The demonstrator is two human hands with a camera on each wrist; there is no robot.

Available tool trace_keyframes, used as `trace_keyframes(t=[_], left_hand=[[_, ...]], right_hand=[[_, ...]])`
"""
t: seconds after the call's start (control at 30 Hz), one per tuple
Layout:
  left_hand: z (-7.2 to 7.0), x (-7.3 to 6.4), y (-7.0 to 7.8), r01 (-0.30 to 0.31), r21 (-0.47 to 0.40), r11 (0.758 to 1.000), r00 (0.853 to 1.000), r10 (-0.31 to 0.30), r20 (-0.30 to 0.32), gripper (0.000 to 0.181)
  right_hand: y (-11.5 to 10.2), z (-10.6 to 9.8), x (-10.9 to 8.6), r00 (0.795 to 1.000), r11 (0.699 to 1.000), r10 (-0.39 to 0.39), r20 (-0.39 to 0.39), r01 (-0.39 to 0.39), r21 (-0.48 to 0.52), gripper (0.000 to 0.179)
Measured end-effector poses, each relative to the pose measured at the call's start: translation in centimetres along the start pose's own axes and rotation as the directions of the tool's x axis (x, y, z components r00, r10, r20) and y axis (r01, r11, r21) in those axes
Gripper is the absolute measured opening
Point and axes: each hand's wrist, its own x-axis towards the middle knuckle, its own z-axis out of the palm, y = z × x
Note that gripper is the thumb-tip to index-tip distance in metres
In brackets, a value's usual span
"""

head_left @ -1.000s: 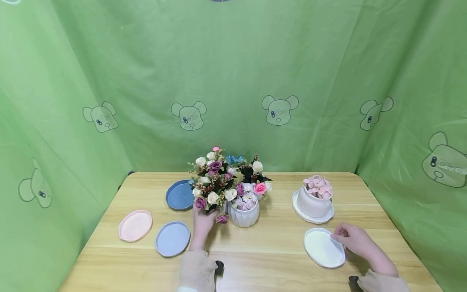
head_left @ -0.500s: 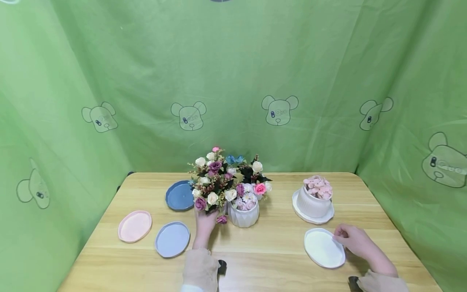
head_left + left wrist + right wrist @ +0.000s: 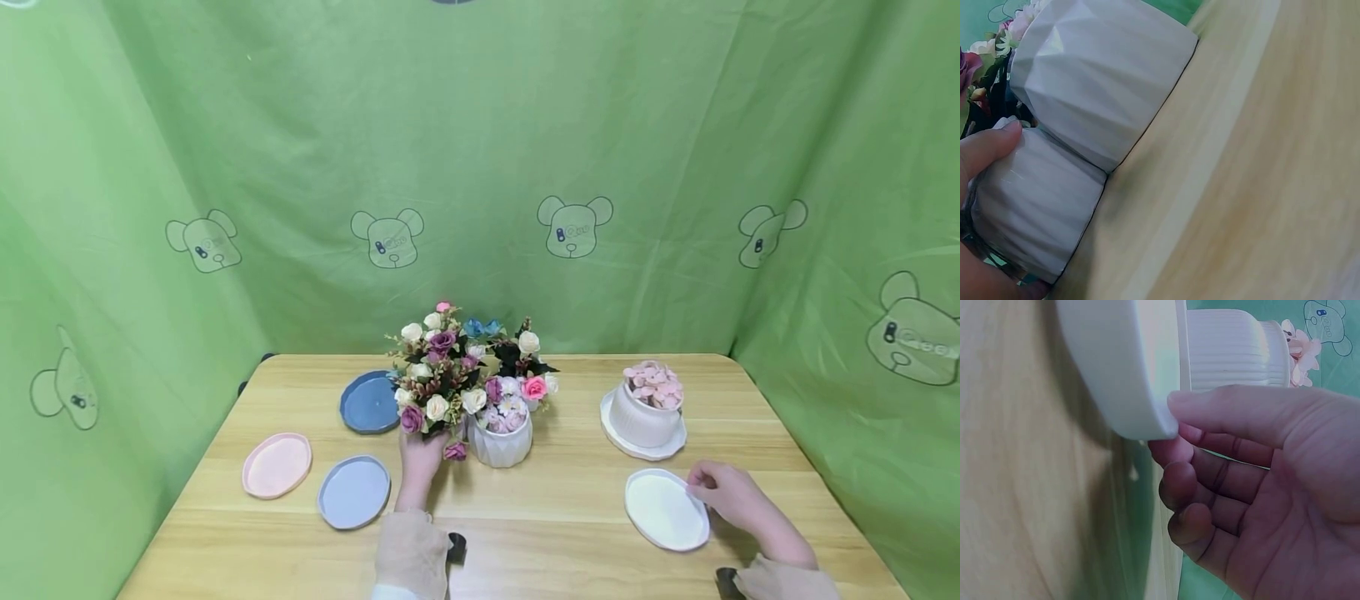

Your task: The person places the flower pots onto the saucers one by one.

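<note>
Currently left hand (image 3: pixel 422 460) grips a flower pot (image 3: pixel 1038 203), thumb and fingers curled round it; right hand (image 3: pixel 729 495) pinches white plate's (image 3: pixel 664 510) rim, other fingers loosely curled.

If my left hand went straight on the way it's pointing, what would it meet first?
Probably the pot that your left hand grips; the flowers hide what stands behind, so I can't tell further.

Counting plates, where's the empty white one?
At right in the head view, the empty white plate is pinched by the right hand, in front of the pink flowers.
</note>
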Motion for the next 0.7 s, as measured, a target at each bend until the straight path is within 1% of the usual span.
trace_keyframes(t=[0.2, 0.47, 0.7], left_hand=[[-0.06, 0.08, 0.02, -0.018, -0.001, 1.0, 1.0, 0.018, -0.018, 0.069], [-0.3, 0.0, 0.08, -0.002, 0.001, 1.0, 0.999, 0.002, -0.037, 0.07], [-0.83, -0.16, 0.48, -0.044, -0.007, 0.999, 0.998, 0.044, -0.045, 0.067]], right_hand=[[-0.05, -0.1, -0.03, 1.0, 1.0, -0.004, 0.002, 0.004, -0.004, 0.003], [-0.06, -0.16, -0.07, 1.0, 1.0, -0.002, 0.009, 0.002, 0.005, 0.003], [0.1, -0.04, -0.02, 1.0, 1.0, 0.003, 0.01, -0.004, 0.01, 0.003]])
